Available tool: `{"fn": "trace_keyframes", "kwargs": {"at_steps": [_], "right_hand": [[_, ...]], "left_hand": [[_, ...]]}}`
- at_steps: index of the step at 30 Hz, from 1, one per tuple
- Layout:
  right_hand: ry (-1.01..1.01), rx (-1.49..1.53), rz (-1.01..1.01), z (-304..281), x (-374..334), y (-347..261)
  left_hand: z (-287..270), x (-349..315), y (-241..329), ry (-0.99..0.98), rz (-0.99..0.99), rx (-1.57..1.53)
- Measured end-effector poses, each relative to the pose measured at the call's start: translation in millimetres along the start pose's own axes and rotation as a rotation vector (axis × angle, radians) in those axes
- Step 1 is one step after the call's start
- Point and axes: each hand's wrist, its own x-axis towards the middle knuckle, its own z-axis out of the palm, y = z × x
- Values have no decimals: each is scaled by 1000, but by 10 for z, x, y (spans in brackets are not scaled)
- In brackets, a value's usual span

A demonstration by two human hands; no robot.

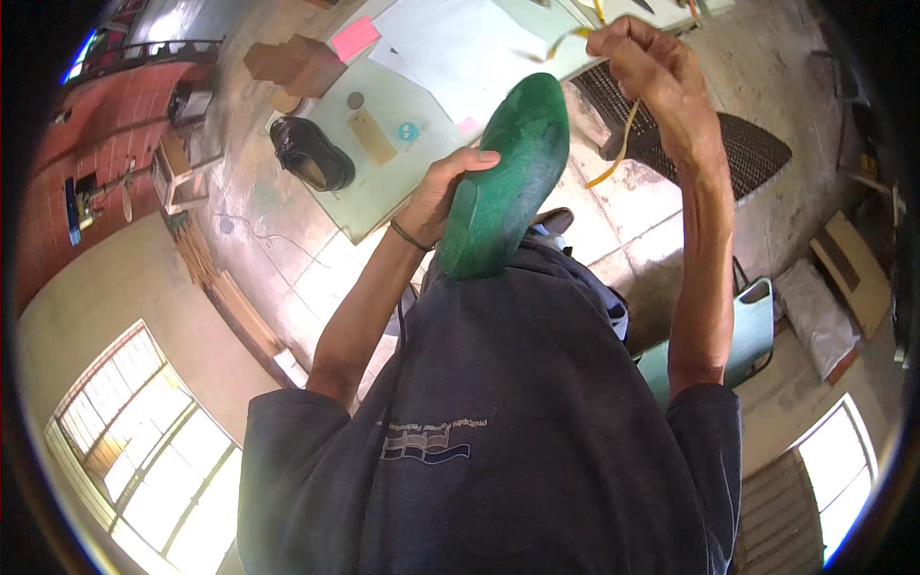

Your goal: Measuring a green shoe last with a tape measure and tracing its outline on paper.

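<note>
My left hand is closed around the side of a green shoe last, its thumb lying on the upper face. The last is tilted, heel end close to my shirt and toe pointing away toward the table. Raised to the right of the toe, my right hand pinches a thin yellow measuring tape. One length of the tape hangs below the fist with its end curling left; another short stretch sticks out to the left of the fingers. Last and tape are apart.
Ahead stands a pale green table with a black shoe, white paper, pink paper, a brown box and a tan strip. A dark woven seat is below my right hand. A light green chair stands by my right elbow.
</note>
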Motion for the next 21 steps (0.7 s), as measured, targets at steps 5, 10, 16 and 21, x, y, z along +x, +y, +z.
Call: {"fn": "trace_keyframes", "kwargs": {"at_steps": [5, 10, 16, 21], "right_hand": [[-25, 77, -233, 241, 728, -387], [48, -5, -232, 335, 1271, -682], [173, -24, -279, 532, 1662, 351], [127, -856, -387, 410, 1480, 1585]], "left_hand": [[-425, 36, 98, -109, 175, -291], [-668, 191, 299, -321, 236, -478], [-877, 252, 448, -217, 387, -405], [-825, 278, 443, -151, 475, -466]]}}
